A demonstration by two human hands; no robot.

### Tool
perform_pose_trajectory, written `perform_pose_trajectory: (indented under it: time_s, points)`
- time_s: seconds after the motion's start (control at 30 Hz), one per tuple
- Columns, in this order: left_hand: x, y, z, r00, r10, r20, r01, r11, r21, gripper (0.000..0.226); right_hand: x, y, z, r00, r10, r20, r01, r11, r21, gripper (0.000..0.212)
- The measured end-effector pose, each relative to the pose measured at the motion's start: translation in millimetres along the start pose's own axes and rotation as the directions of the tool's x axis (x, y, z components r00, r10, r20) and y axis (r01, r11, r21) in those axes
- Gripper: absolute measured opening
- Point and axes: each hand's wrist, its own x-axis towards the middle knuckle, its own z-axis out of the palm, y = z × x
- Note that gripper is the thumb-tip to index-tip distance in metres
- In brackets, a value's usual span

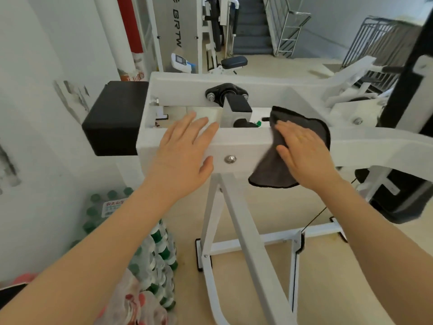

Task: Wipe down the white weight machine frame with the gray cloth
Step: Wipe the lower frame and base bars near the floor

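Presently catalogued, largest first:

White weight machine frame (243, 139): one; painted box-section steel, glossy, a horizontal beam crossing mid-view on two slanted legs that run down to a floor bar. One round-headed bolt (230, 159) sits on the beam's near face between the two hands.

Staircase (251, 24): one, grey, at the far end of the room, with a metal handrail to its right.

Black block (114, 117): one, rectangular, fixed at the beam's left end, against the white wall.

Packs of bottled water (150, 249): green caps, shrink-wrapped, stacked on the floor left of the legs; count cannot be told.

Black seat pad (234, 62): one, on a second white machine further back.

Black pivot bearing (226, 92): one, bolted on the rear beam, with a black-capped white post standing just in front of it, in the gap between the beams, close by the cloth's upper edge.

Gray cloth (302, 124): one; dark grey, soft pile, darker stitched edge, crumpled. Draped over the top of the near beam right of the bolt, its lower flap hanging down the front face.

Left hand (185, 146): flat on the beam top left of the bolt, fingers straight and spread, thumb down the front face, grasping nothing.

Right hand (304, 151): laid flat on the cloth, fingers straight and together, pressing it against the beam without curling round it
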Motion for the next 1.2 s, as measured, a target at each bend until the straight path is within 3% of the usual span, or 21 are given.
perform_pose_trajectory:
  time_s: [0.1,0.2,0.37,0.5,0.73,0.87,1.03,1.2]
  points:
    - [9,21,7,0.998,0.047,0.032,-0.047,0.999,0.001,0.048,-11,35,-4,0.992,0.127,0.0,-0.127,0.992,0.004,0.045]
    - [18,38,15,0.996,0.032,0.078,-0.035,0.999,0.036,0.046,-9,30,0,0.987,0.16,-0.009,-0.16,0.987,0.009,0.048]
    - [29,57,30,0.995,0.03,0.092,-0.039,0.995,0.094,0.053,1,-17,11,0.996,-0.092,-0.021,0.093,0.994,0.06,0.055]
    - [33,62,37,0.997,-0.009,0.082,-0.001,0.993,0.116,0.054,1,1,9,0.983,-0.186,-0.009,0.186,0.979,0.08,0.052]
    - [25,73,44,0.996,-0.073,0.047,0.066,0.99,0.127,0.059,-24,98,-2,0.996,0.072,-0.057,-0.067,0.993,0.094,0.05]
    - [27,76,45,0.995,-0.096,-0.001,0.095,0.99,0.1,0.051,-23,88,1,0.977,0.186,-0.102,-0.171,0.975,0.141,0.054]
    - [34,75,43,0.994,-0.102,-0.05,0.105,0.992,0.068,0.04,-7,5,12,0.994,-0.063,-0.085,0.078,0.979,0.187,0.061]
    - [40,63,31,0.996,-0.085,0.023,0.084,0.996,0.034,0.043,11,-30,16,0.982,-0.175,-0.076,0.185,0.971,0.149,0.049]
